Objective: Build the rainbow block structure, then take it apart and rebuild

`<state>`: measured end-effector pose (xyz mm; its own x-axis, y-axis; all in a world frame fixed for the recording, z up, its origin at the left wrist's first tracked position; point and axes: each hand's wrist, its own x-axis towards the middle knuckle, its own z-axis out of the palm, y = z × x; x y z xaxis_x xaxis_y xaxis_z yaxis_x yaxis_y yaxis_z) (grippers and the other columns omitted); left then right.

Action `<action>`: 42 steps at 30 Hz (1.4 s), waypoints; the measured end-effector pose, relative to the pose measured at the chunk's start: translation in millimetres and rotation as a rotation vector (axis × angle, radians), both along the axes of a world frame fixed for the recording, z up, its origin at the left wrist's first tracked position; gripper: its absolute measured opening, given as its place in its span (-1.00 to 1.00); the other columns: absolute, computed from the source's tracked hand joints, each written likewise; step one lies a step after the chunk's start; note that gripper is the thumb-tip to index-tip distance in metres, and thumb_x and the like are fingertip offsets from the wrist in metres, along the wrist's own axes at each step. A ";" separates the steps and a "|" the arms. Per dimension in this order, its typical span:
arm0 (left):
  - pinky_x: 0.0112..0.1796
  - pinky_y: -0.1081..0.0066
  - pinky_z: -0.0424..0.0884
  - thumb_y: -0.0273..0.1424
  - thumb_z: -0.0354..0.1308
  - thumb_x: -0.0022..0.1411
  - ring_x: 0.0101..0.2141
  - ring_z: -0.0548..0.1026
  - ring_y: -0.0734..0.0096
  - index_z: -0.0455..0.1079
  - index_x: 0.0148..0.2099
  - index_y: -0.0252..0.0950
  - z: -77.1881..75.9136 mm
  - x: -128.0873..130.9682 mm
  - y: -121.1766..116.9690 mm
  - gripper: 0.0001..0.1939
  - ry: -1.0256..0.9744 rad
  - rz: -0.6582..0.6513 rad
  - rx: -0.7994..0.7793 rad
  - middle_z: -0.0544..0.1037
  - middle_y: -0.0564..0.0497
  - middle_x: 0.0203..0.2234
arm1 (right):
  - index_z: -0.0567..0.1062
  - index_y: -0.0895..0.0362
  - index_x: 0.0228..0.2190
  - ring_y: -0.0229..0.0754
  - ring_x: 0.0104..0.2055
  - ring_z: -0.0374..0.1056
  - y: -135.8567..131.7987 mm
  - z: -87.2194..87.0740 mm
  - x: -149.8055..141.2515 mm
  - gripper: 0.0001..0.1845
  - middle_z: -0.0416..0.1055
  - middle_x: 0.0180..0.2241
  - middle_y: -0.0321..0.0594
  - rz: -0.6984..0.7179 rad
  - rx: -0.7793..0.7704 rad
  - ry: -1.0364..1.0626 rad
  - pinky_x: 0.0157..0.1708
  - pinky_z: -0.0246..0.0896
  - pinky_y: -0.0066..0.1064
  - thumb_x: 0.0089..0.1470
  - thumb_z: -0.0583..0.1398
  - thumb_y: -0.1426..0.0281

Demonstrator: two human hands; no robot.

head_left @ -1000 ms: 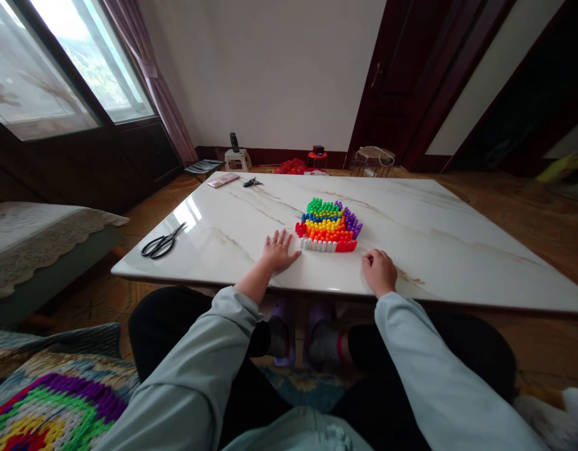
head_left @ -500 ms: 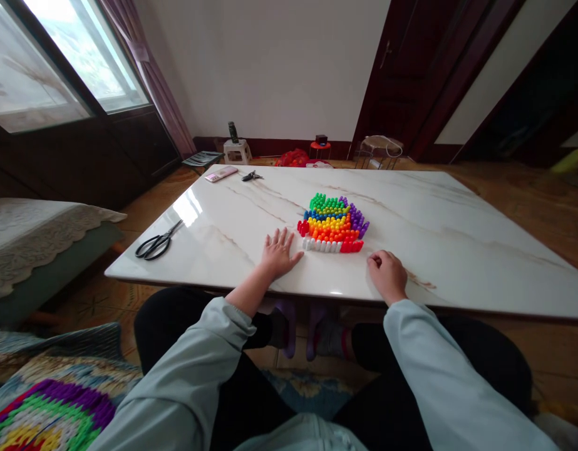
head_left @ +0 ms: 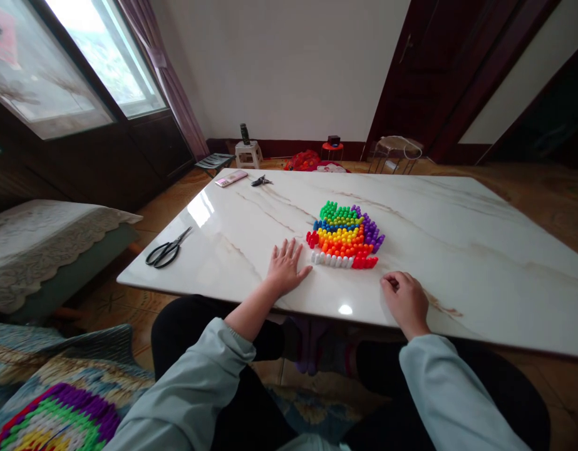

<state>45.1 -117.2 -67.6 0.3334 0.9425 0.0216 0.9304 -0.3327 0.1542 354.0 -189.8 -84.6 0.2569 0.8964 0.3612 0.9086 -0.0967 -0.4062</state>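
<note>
My left hand [head_left: 287,272] lies flat on the white table [head_left: 251,250] with its fingers spread and nothing in it. Just to its right, and apart from it, sit colourful beads [head_left: 342,235] in close rows: green, olive, blue, yellow, orange, red, white and purple. At the lower right of the beads, my right hand [head_left: 405,297] rests on the table near its front edge. Its fingers are curled into a loose fist, and no object shows in them.
Black scissors [head_left: 168,248] lie at the table's left side. A pink phone [head_left: 231,178] and a small dark tool [head_left: 261,181] are near the far edge. Stools [head_left: 248,154] stand beyond the table. A multicoloured beaded or knitted piece [head_left: 58,416] lies at lower left.
The camera view has shifted, so the table and everything on it appear slightly lower and further right. Both hands keep their poses, and the beads look the same.
</note>
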 end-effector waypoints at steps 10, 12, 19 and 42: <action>0.30 -0.04 -0.20 0.10 -0.17 0.33 0.37 -0.23 0.03 -0.07 0.43 -0.25 0.8 -0.6 -5.7 -0.21 -0.008 -0.005 0.019 -0.15 -0.08 0.40 | 0.42 0.03 -0.39 0.02 -0.23 0.31 -4.0 -6.8 0.1 -0.81 0.44 -0.33 -0.10 0.062 0.026 0.050 -0.18 0.18 -0.19 0.11 0.05 0.26; 0.30 -0.04 -0.18 0.09 -0.15 0.33 0.37 -0.21 0.03 -0.06 0.43 -0.24 -0.8 -2.3 -7.1 -0.21 -0.023 -0.014 0.024 -0.13 -0.09 0.39 | 0.42 0.01 -0.40 0.04 -0.23 0.33 -5.7 -8.2 0.3 -0.81 0.44 -0.33 -0.10 0.067 0.018 0.107 -0.16 0.21 -0.16 0.11 0.05 0.24; 0.29 -0.09 -0.21 0.24 0.01 0.13 0.36 -0.25 -0.06 -0.27 0.46 -0.28 -11.3 1.4 -2.4 0.09 -0.153 -0.016 0.029 -0.26 -0.21 0.39 | 0.30 0.10 0.07 0.06 -0.02 0.35 24.7 -1.4 -1.6 -0.34 0.30 0.06 0.03 -0.054 0.142 0.484 -0.04 0.29 -0.13 0.07 0.08 -0.04; 0.12 0.01 0.32 -0.42 0.33 -0.04 0.11 0.30 0.02 0.40 0.10 -0.20 -8.4 46.7 6.7 -0.41 -0.697 -0.124 0.260 0.36 -0.15 0.07 | 0.39 0.16 0.03 0.04 0.12 0.23 64.7 -32.4 -118.0 -0.57 0.27 0.05 0.06 0.120 0.382 0.326 0.12 0.20 0.01 0.28 0.01 0.18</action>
<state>91.8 -110.5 -76.0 0.2648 0.8344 0.4833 0.5994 -0.5351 0.5953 236.1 -125.0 -116.9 0.3139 0.7465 0.5867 0.7243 0.2112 -0.6563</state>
